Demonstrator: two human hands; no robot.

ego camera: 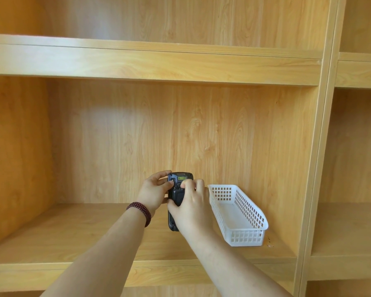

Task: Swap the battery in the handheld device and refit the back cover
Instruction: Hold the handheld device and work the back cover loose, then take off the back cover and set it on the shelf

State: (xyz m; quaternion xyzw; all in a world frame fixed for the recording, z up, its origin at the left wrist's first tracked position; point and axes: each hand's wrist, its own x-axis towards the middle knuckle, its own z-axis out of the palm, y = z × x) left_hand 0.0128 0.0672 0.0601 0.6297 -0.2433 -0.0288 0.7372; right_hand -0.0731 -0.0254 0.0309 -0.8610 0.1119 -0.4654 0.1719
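While both our arms reach forward over the wooden shelf (73,239), we hold the handheld device (177,196) upright between our two hands, above the shelf board and in front of the back panel of the bookcase. Starting at the left, our left forearm carries a dark red beaded bracelet (140,211) at the wrist. Our left hand (153,195) wraps the device's left edge; its fingers (159,175) curl over the upper left corner, and the thumb presses near the top of the dark face turned toward us. A small yellow-green label sits close to the device's top end. We cannot tell whether the back cover is on or off, since our hands hide much of the body. Our right hand (191,205) closes on the device's right side, with its fingertips bunched on the upper middle of the casing and the thumb laid across the lower part. Further right, a white perforated basket (251,219) stands on the same shelf, near our right hand but apart from it, its long side running back toward the panel. Beyond it rises the bookcase's upright divider (317,168).
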